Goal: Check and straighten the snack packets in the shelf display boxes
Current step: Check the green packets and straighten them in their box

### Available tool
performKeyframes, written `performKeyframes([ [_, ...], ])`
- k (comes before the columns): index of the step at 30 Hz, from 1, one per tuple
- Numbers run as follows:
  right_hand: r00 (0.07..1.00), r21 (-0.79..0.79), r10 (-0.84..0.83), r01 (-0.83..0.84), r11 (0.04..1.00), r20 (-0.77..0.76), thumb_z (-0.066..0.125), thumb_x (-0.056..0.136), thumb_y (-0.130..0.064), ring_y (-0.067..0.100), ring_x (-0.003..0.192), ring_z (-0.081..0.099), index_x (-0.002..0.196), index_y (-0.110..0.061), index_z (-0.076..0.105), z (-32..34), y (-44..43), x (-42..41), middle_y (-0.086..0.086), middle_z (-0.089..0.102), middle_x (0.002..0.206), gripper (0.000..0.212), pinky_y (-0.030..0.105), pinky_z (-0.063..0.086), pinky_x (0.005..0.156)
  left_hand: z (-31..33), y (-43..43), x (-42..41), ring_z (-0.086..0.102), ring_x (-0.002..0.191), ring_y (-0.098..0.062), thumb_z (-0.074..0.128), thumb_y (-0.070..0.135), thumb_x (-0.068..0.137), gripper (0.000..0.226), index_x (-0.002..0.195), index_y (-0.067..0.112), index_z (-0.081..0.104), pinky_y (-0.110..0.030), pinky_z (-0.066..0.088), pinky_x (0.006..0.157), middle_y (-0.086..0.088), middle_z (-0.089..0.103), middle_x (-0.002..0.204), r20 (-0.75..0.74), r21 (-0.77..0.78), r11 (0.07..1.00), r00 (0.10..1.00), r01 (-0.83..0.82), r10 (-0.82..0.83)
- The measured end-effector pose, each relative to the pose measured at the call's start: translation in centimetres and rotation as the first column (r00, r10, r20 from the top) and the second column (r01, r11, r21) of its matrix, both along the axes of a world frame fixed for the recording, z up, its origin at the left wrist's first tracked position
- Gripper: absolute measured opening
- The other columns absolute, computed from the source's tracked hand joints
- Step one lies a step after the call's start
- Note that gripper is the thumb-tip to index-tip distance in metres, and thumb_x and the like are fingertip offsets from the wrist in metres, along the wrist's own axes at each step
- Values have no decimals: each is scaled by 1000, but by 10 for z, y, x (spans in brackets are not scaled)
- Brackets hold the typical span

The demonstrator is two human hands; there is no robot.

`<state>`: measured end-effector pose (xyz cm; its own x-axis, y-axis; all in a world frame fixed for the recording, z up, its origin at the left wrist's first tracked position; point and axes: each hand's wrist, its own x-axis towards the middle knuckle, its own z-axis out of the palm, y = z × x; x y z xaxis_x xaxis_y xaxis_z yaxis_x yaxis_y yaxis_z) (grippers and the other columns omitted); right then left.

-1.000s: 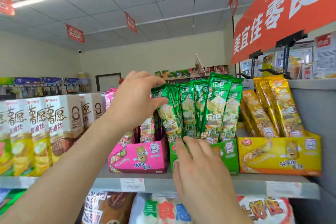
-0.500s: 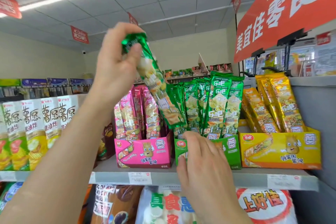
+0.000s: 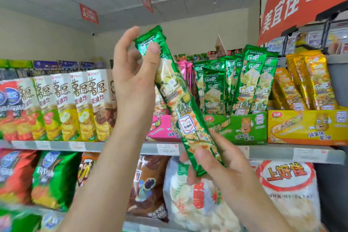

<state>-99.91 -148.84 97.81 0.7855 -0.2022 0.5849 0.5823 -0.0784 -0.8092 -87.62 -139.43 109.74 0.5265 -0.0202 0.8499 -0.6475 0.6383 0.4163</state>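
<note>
**One green packet held up in front of the shelf**

Closest to me, the right hand [image 3: 216,164] grips the bottom end of a long green foil snack packet [image 3: 177,98], with the thumb laid across its front and the fingers curled behind. Higher up, the left hand [image 3: 134,75] pinches the packet's top end between thumb and fingers. The packet hangs in the air between them, tilted, its top leaning left and its foot to the right. It is out of any box, in front of the shelf.

Behind it, on the grey shelf [image 3: 273,153], a green cardboard display box [image 3: 243,128] holds a row of upright green packets [image 3: 250,83] of the same kind. A pink cardboard box [image 3: 160,128] sits just to its left, partly hidden by the hands. A yellow cardboard box [image 3: 308,126] of yellow packets [image 3: 310,81] sits just to its right. Further left stand tall white chip cartons [image 3: 79,103]. Overhead at the right hangs a red sign with white characters [image 3: 305,0].
</note>
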Motion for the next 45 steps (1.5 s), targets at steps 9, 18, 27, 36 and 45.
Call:
performKeyframes([
  [9, 955, 336, 295, -286, 898, 24, 77, 76, -46, 20, 46, 52, 90, -7, 69, -24, 22, 0, 19, 64, 76, 43, 25, 44, 49, -70, 18, 3, 45, 120, -35, 79, 46, 73, 77, 131, 4, 52, -56, 29, 109, -19, 53, 130, -355, 76, 799, 765, 597, -538],
  [18, 971, 436, 232, -185, 881, -56, 74, 75, -46, 18, 43, 50, 94, -6, 73, -51, 41, -3, 18, 63, 66, 44, 23, 45, 45, -134, 32, -15, 63, 88, -22, 90, 40, 59, 69, 112, 8, 61, -35, 53, 79, -7, 67, 99, -458, 78, 648, 605, 758, -652],
  [27, 974, 406, -204, 228, 885, -103, 85, 67, -27, 19, 76, 68, 96, -22, 74, -46, 11, -36, 5, 71, 91, 32, 23, 54, 59, -178, 61, -14, 68, 83, -25, 97, 51, 27, 58, 48, 7, 66, -40, 54, 89, -17, 64, 62, -577, 333, 727, 739, 601, -347],
  [36, 925, 275, -379, 370, 887, -20, 74, 69, -33, 15, 78, 68, 88, -29, 71, -38, -27, -63, -5, 70, 87, 19, 22, 54, 63, -184, 49, -38, 74, 83, -25, 92, 54, 43, 47, 83, 36, 78, -35, 59, 62, -5, 75, 88, -591, 54, 798, 664, 600, -459],
  [45, 873, 285, -470, 421, 861, 131, 78, 73, -40, 18, 81, 68, 109, -24, 59, -27, -48, -68, -3, 72, 93, 44, 31, 57, 66, -207, 32, -62, 65, 87, -24, 63, 28, 63, 34, 95, 22, 73, -38, 51, 71, 1, 71, 103, -529, 471, 707, 810, 528, -253],
])
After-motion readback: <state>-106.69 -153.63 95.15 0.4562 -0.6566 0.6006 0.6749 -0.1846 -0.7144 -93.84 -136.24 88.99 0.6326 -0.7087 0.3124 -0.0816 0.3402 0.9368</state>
